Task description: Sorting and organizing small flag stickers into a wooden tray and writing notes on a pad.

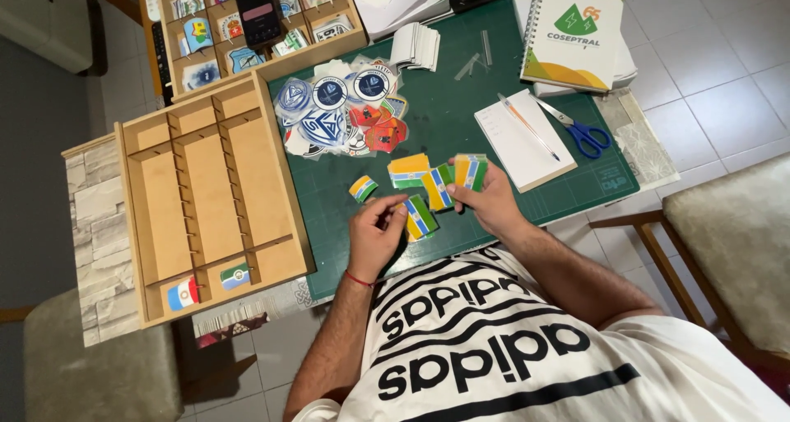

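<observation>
Left hand (374, 237) pinching one striped flag sticker (420, 217), yellow, blue and green, near the mat's (461, 134) near edge. Right hand (487, 193) gripping two more flag stickers (461, 175), fanned. Two loose ones on the green mat: one small (363, 188), one wider (409, 171). Far left, heap of round blue-and-white badges (329, 113) with red ones. Left on the worktop, wooden tray (206, 191), two flag stickers (208, 284) in near compartments. Right: white notepad (522, 142), one pen (527, 125), blue scissors (580, 130).
</observation>
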